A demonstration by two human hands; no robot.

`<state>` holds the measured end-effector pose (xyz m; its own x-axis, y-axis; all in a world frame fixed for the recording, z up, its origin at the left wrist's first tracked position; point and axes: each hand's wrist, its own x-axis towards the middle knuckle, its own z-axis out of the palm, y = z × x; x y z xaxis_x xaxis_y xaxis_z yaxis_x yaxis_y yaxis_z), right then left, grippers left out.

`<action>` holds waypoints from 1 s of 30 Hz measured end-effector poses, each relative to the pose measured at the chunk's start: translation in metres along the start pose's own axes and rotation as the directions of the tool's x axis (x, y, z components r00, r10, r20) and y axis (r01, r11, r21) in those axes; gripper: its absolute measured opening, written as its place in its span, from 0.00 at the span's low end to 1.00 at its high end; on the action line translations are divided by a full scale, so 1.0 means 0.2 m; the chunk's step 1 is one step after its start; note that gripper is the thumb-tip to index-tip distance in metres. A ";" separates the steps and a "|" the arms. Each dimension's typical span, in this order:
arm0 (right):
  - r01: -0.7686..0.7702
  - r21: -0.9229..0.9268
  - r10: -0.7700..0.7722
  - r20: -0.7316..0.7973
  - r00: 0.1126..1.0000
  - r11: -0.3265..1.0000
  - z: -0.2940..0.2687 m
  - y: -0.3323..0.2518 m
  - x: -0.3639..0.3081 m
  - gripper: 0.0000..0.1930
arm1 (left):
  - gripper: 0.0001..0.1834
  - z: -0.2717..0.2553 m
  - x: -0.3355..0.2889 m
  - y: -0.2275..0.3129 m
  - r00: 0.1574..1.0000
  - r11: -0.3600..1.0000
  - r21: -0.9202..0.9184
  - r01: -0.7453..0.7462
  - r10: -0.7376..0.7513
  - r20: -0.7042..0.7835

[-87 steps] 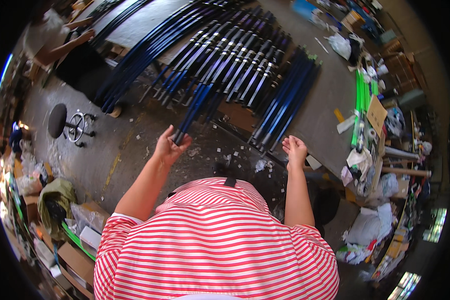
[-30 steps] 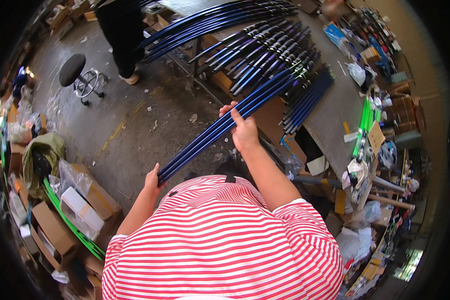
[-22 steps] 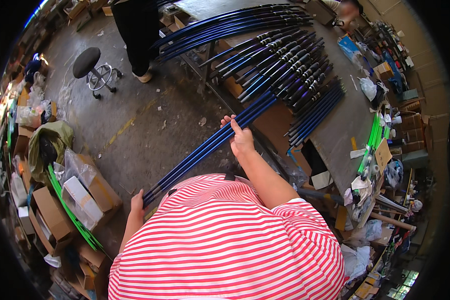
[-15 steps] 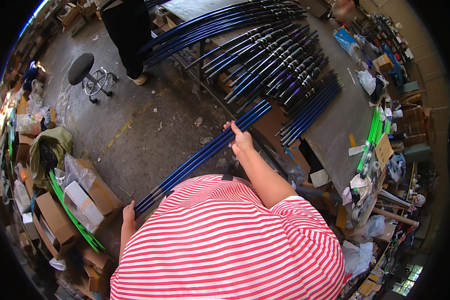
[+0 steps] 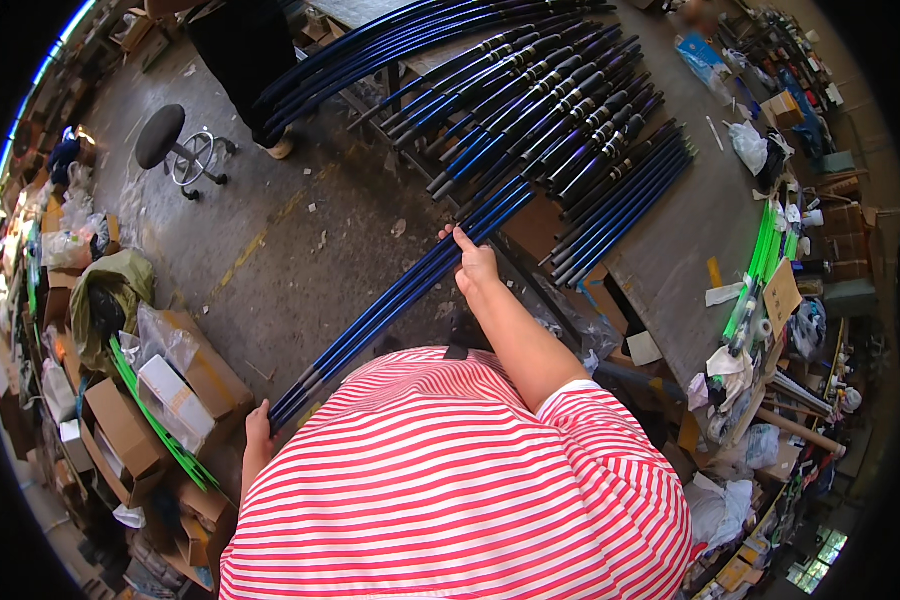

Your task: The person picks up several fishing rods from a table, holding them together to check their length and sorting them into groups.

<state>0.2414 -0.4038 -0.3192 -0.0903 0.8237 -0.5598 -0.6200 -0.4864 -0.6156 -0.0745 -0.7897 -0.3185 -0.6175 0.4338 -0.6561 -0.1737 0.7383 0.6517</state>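
Observation:
A bundle of several slim blue fishing rod sections [image 5: 390, 312] slants across in front of me, from the lower left up toward the table. My left hand [image 5: 258, 430] is closed round their grey near ends, its fingers partly hidden. Farther up, my right hand [image 5: 477, 266] grips the same bundle, thumb on top and fingertips curling out on the far side. The bundle's upper tips lie in front of the table edge, close to rows of rods with black grips [image 5: 570, 95]. Beside those rows is a second group of blue rod sections [image 5: 625, 215].
The grey table [image 5: 665, 265] runs along the right, with green rods [image 5: 765, 255] and plastic bags [image 5: 747, 145] on it. A black round stool [image 5: 160, 137] stands on the floor, near a person in dark trousers [image 5: 240, 65]. Cardboard boxes [image 5: 125, 425] crowd the left.
The bundle's upper end has shifted slightly up and left, my right hand with it. My left hand keeps its place at the lower end. The surroundings have shifted a little in view.

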 end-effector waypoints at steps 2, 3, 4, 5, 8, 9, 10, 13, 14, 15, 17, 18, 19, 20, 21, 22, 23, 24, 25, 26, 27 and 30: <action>-0.008 -0.002 0.008 -0.008 1.000 1.000 0.00 0.00 0.00 0.05 | 0.17 0.00 -0.01 0.00 1.000 1.000 0.004 -0.004 0.004 -0.002; -0.012 0.001 0.012 -0.016 1.000 1.000 0.00 -0.01 -0.01 0.05 | 0.17 0.00 -0.02 0.00 1.000 1.000 0.006 -0.007 0.007 -0.004; -0.016 0.004 0.016 -0.023 1.000 1.000 0.01 -0.01 -0.01 0.05 | 0.17 0.00 -0.02 0.00 1.000 1.000 0.009 -0.010 0.010 -0.001; -0.012 -0.001 0.012 -0.029 1.000 1.000 0.00 -0.01 -0.01 0.05 | 0.17 0.00 -0.02 0.00 1.000 1.000 0.011 -0.013 0.013 -0.002; 0.003 -0.008 -0.003 -0.042 0.999 1.000 0.00 -0.02 -0.01 0.05 | 0.17 0.01 -0.03 0.00 1.000 1.000 0.011 -0.025 0.025 0.001; 0.006 -0.001 -0.006 -0.048 0.999 1.000 0.00 -0.02 -0.01 0.05 | 0.17 0.01 -0.03 0.00 1.000 1.000 0.014 -0.027 0.027 0.003; 0.009 0.005 -0.008 -0.053 0.999 1.000 -0.01 -0.02 0.00 0.05 | 0.17 0.01 -0.03 0.00 1.000 0.999 0.016 -0.030 0.030 0.002; 0.055 0.027 -0.055 -0.016 0.998 0.998 -0.02 -0.03 0.01 0.05 | 0.17 0.02 -0.03 0.01 0.999 0.999 0.018 -0.039 0.039 0.014; 0.056 0.050 -0.055 -0.023 0.998 0.997 -0.03 -0.03 0.01 0.05 | 0.17 0.03 -0.03 0.01 0.999 0.999 0.020 -0.042 0.041 0.017; 0.058 0.073 -0.056 -0.028 0.998 0.996 -0.03 -0.03 0.01 0.05 | 0.17 0.03 -0.03 0.01 0.999 0.999 0.022 -0.045 0.044 0.021; 0.048 0.109 -0.043 -0.044 0.998 0.993 -0.03 -0.03 0.00 0.06 | 0.17 0.04 -0.03 0.02 0.998 0.998 0.024 -0.050 0.049 0.028; 0.037 0.124 -0.030 -0.055 0.998 0.992 -0.03 -0.03 0.00 0.06 | 0.17 0.04 -0.03 0.02 0.998 0.998 0.028 -0.053 0.052 0.029; 0.026 0.138 -0.017 -0.065 0.998 0.990 -0.04 -0.04 0.00 0.07 | 0.17 0.04 -0.03 0.02 0.998 0.998 0.031 -0.054 0.053 0.032; 0.025 0.153 -0.019 -0.042 0.999 0.988 -0.04 -0.04 0.00 0.07 | 0.17 0.04 -0.03 0.03 0.998 0.998 0.032 -0.057 0.056 0.034; 0.024 0.169 -0.021 -0.020 1.000 0.985 -0.04 -0.05 0.01 0.07 | 0.17 0.04 -0.04 0.04 0.998 0.998 0.038 -0.058 0.056 0.035; 0.022 0.184 -0.023 0.002 1.000 0.983 -0.05 -0.06 0.01 0.07 | 0.17 0.04 -0.03 0.04 0.998 0.998 0.031 -0.058 0.057 0.040; 0.018 0.200 -0.021 0.011 1.000 0.980 -0.05 -0.07 0.02 0.07 | 0.17 0.04 -0.03 0.04 0.997 0.998 0.024 -0.059 0.058 0.046; 0.012 0.214 -0.017 0.023 1.000 0.977 -0.04 -0.07 0.02 0.07 | 0.17 0.05 -0.02 0.03 0.997 0.998 0.010 -0.060 0.060 0.046; 0.005 0.229 -0.014 0.035 0.999 0.973 -0.04 -0.08 0.02 0.07 | 0.17 0.05 -0.02 0.02 0.997 0.998 0.003 -0.062 0.061 0.048; -0.020 0.224 0.012 0.039 0.999 0.974 -0.04 -0.09 0.01 0.09 | 0.17 0.05 -0.02 0.01 0.997 0.998 -0.003 -0.063 0.063 0.049; -0.028 0.237 0.015 0.055 0.998 0.971 -0.06 -0.09 0.01 0.10 | 0.17 0.05 -0.03 0.03 0.996 0.998 0.000 -0.065 0.065 0.053; -0.046 0.272 0.020 0.098 0.995 0.961 -0.09 -0.08 0.03 0.11 | 0.17 0.07 -0.05 0.08 0.997 0.998 0.025 -0.052 0.051 0.055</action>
<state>0.2651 -0.3962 -0.3217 -0.1786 0.8383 -0.5151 -0.8036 -0.4263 -0.4153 -0.0597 -0.7748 -0.3068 -0.5822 0.4985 -0.6423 -0.1224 0.7273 0.6753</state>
